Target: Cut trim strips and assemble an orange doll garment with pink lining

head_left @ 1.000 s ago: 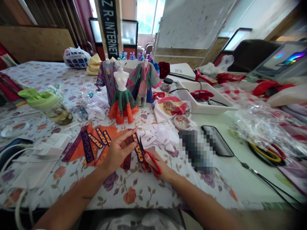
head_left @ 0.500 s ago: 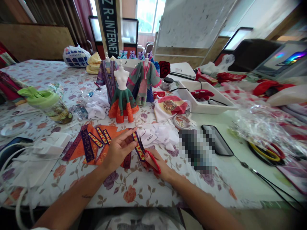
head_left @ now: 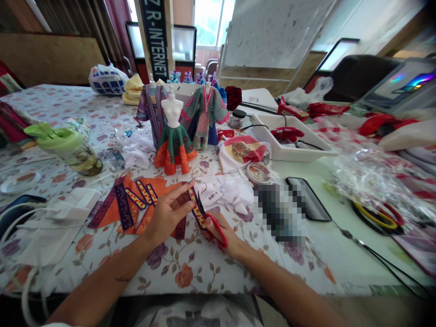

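Observation:
A narrow fabric strip (head_left: 197,212), yellow and red with dark edges, is pinched at its upper end by my left hand (head_left: 170,209). My right hand (head_left: 225,234) grips the red-handled scissors (head_left: 218,230); their dark blades stand partly apart along the strip's right side. The strip's lower end lies by my right thumb. Left of my left hand, orange fabric pieces (head_left: 112,212) lie on the table with a dark purple band (head_left: 124,206) and several short yellow-patterned strips (head_left: 143,193) on top.
Beyond my hands stands a small white mannequin in a green and orange skirt (head_left: 174,150), with dressed ones behind. White fabric scraps (head_left: 231,190), a roll of tape (head_left: 258,173), a phone (head_left: 308,200) and a white tray (head_left: 296,152) are to the right. A power strip (head_left: 57,231) and a cup (head_left: 70,150) are left.

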The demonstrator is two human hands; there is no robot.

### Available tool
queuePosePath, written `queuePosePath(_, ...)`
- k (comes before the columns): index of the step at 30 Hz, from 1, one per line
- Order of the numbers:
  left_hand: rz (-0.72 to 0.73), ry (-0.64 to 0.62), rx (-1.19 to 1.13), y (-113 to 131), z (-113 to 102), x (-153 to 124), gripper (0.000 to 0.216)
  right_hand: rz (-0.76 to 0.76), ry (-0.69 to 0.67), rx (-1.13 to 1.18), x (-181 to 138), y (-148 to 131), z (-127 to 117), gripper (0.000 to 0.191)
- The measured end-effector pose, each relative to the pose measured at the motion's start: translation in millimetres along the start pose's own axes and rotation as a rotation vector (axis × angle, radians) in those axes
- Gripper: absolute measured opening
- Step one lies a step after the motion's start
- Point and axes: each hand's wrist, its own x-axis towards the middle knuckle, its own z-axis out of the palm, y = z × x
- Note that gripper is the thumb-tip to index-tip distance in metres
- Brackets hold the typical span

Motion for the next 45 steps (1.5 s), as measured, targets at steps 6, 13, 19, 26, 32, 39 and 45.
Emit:
queuePosePath(6,0.005,-0.003,0.001,-1,0,0,0.045,0.017,0.016,-0.014,0,-1,0,0.063)
queuePosePath(13,-0.011,-0.02,-0.015,0,1,-1,0.047,0.017,0.024,-0.015,-1,1,0,0.063)
queuePosePath(19,-0.01,-0.003,-0.005,0,1,0,0.05,0.051,0.036,0.011,-2,3,1,0.062)
queuePosePath(26,-0.002,0.017,0.035,3,-2,-2,0.041,0.059,0.02,0.047,1,12,-1,0.06)
queuePosePath(32,-0.024,0.063,0.053,7,-2,1,0.04,0.074,0.015,-0.009,2,12,-1,0.057)
queuePosePath(39,-0.05,0.04,-0.011,4,-4,2,0.044,0.04,0.004,-0.03,3,12,-1,0.057)
queuePosePath(45,-0.026,0.021,-0.029,-2,-5,3,0.045,-0.023,-0.036,-0.038,2,11,-4,0.057)
